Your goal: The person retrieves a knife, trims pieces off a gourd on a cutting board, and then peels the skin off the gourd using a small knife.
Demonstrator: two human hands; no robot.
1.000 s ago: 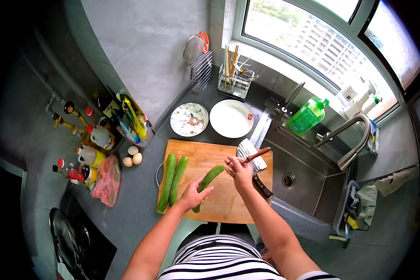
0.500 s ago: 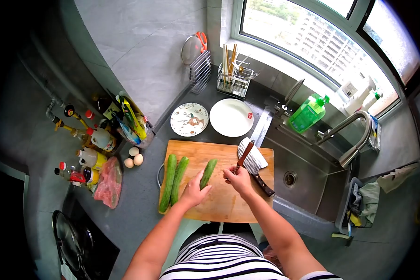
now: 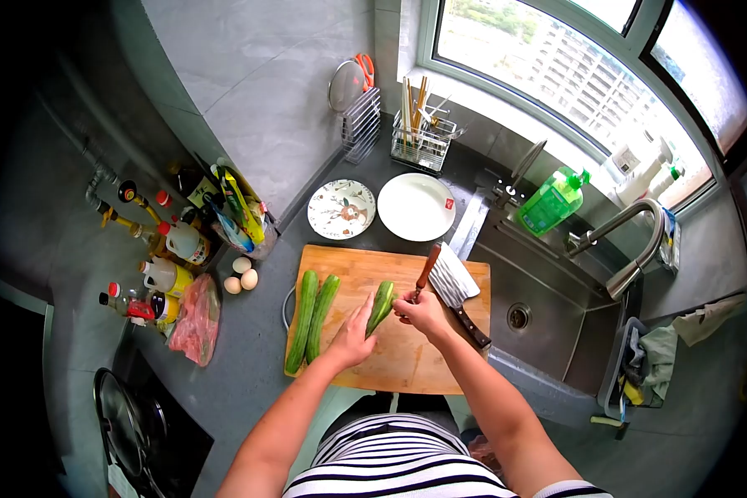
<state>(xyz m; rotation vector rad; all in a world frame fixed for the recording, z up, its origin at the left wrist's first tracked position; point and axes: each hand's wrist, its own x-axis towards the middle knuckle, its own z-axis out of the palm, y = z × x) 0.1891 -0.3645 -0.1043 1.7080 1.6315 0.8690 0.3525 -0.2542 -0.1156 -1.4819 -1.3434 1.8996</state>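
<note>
My left hand (image 3: 353, 339) holds a green cucumber (image 3: 380, 307) at its near end, the fingers stretched along its left side. My right hand (image 3: 421, 312) is closed on a small tool with a reddish-brown handle (image 3: 429, 266). That handle points up and away; the working end is hidden at my fingers, close against the cucumber's right side. Two more cucumbers, a left one (image 3: 302, 322) and a right one (image 3: 321, 318), lie side by side on the wooden cutting board (image 3: 390, 365). A cleaver (image 3: 455, 278) with a dark handle rests at the board's right side.
Beyond the board stand a patterned plate (image 3: 340, 224) and a white plate (image 3: 415, 212). On the right is the sink (image 3: 548, 332) with its tap (image 3: 618, 284). Eggs (image 3: 249, 280), bottles and a pink plastic bag (image 3: 196, 319) sit to the left.
My right hand has come left and the cucumber has shifted right, so the tool is now close against it. The left hand's fingers have straightened.
</note>
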